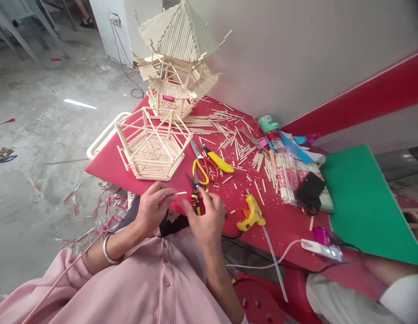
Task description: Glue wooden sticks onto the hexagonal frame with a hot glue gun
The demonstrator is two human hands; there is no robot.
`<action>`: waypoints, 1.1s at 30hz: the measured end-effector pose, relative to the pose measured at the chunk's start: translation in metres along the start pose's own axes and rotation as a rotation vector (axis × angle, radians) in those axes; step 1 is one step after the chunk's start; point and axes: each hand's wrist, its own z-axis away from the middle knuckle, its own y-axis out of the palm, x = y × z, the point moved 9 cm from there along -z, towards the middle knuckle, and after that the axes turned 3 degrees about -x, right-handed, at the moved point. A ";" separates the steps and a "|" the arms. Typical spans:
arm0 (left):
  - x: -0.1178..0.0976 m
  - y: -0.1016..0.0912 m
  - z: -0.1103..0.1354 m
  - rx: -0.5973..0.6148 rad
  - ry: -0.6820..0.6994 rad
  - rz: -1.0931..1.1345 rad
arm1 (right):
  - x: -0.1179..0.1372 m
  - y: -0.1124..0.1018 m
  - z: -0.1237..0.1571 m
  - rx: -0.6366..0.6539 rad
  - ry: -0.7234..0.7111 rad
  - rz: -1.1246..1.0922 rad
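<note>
My left hand (154, 206) is closed, pinching a short thin wooden stick (181, 193) that points to the right. My right hand (209, 218) faces it with thumb and forefinger apart and nothing visible between them. Beside and partly behind my right hand are black-and-yellow pliers (195, 198). Just beyond my hands stands a hexagonal stick frame (155, 155) with a slatted floor and posts. Behind it a pagoda model (177, 49) of sticks rises in tiers with a slatted roof.
On the red table (209, 225) lie scissors (202, 166), a yellow utility knife (220, 161), a glue gun (252, 213) and several loose sticks (235, 144). Packed sticks (286, 180) lie near a green board (367, 202). Cables hang at the front edge. Another person's arm (374, 274) is at right.
</note>
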 end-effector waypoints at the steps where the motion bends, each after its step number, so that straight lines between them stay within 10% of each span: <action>1: -0.002 -0.006 -0.002 -0.029 0.056 -0.042 | 0.008 0.012 0.001 0.072 0.049 -0.203; 4: -0.006 -0.018 -0.006 -0.062 0.202 -0.124 | 0.030 0.054 0.007 0.252 0.248 -0.688; 8: -0.004 -0.035 -0.006 -0.082 0.279 -0.142 | 0.036 0.085 0.006 0.172 0.469 -0.942; 13: 0.033 -0.072 0.013 -0.392 -0.192 -0.055 | 0.032 0.101 -0.001 0.025 0.621 -1.051; 20: 0.082 -0.020 0.022 -0.265 -0.908 0.613 | 0.040 0.116 -0.004 -0.013 0.578 -1.052; 33: 0.092 -0.009 0.013 -0.353 -1.017 0.728 | 0.034 0.123 -0.013 0.048 0.488 -0.985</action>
